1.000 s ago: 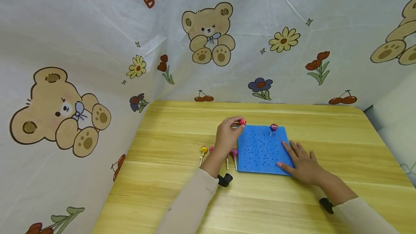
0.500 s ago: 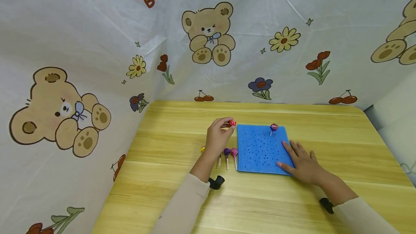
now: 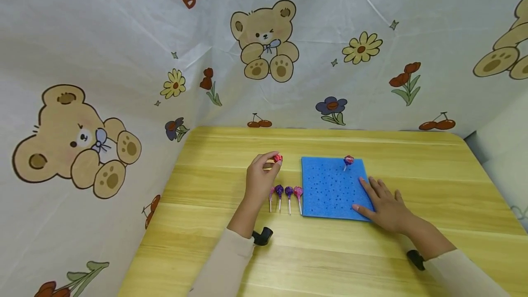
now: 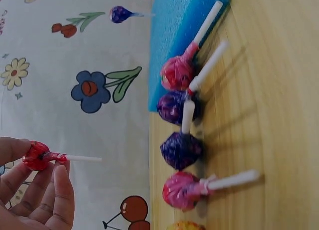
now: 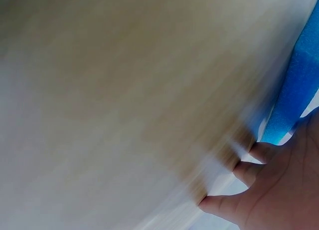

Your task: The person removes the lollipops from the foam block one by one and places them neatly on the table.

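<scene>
My left hand (image 3: 260,178) pinches a red-wrapped lollipop (image 4: 38,156) by its head, held above the table left of the foam block, its white stick free. A blue foam block (image 3: 326,196) dotted with small holes lies flat on the table. One purple-and-red lollipop (image 3: 349,160) stands in it near the far right corner. My right hand (image 3: 387,210) rests spread at the block's right edge, thumb and index finger on its top, other fingers on the table. In the left wrist view, a pink lollipop (image 4: 178,73), purple lollipops (image 4: 181,150) and another pink lollipop (image 4: 181,190) lie in a row.
A yellow lollipop (image 4: 186,225) shows partly at the bottom of the left wrist view, at the row's end. Behind the wooden table (image 3: 330,260) hangs a white cloth (image 3: 313,86) printed with bears and flowers.
My left hand has moved left with the red lollipop, away from the foam block, uncovering more of the row and covering the yellow lollipop in the head view. My right hand stays in place.
</scene>
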Available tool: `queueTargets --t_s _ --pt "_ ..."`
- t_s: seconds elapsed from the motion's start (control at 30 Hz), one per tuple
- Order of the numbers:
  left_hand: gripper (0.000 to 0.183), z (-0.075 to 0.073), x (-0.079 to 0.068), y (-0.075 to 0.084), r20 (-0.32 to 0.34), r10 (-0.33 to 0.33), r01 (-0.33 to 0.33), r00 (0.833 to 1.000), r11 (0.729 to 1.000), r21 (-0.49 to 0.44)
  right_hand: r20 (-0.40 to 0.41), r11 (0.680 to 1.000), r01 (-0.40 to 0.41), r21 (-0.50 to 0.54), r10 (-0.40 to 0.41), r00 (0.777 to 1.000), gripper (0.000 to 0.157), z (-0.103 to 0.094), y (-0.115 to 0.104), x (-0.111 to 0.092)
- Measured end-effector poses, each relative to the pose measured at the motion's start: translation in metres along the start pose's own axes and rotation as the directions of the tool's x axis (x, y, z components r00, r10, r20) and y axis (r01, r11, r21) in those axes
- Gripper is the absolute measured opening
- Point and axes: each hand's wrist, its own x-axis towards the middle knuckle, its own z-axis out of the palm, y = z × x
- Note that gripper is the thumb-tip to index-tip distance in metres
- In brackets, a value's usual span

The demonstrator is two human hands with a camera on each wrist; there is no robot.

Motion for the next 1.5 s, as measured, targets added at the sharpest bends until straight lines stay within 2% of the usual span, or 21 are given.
queueTargets --t_s 0.67,0.9,1.0,1.23,1.4,1.5 --pt "0.027 -0.048 -0.008 -0.026 -0.150 -0.091 0.090 0.985 0.996 -0.008 0.015 1.000 0.001 0.002 -0.002 1.000 0.093 -0.003 -0.003 0.000" --pt "0.026 -0.060 -0.009 -0.041 -0.167 -0.132 0.138 0.977 0.990 0.022 -0.046 0.999 0.036 0.032 -0.035 0.998 0.091 0.003 0.002 -0.001" --pt "0.028 -0.064 -0.011 -0.046 -0.157 -0.172 0.181 0.973 0.982 0.048 -0.063 0.998 0.046 0.037 -0.044 0.997 0.091 0.004 0.004 0.000" --pt "0.029 -0.069 -0.014 -0.054 -0.083 -0.273 0.281 0.959 0.953 0.112 -0.041 0.999 0.034 0.024 -0.033 0.999 0.091 0.003 0.004 0.001" --pt "0.024 -0.069 -0.017 -0.061 -0.026 -0.282 0.283 0.959 0.952 0.118 -0.004 1.000 0.016 0.004 -0.016 1.000 0.092 -0.001 0.001 0.001" --pt "0.020 -0.068 -0.018 -0.067 0.005 -0.277 0.274 0.961 0.954 0.124 -0.014 1.000 0.023 0.007 -0.023 1.000 0.092 0.000 0.002 0.002"
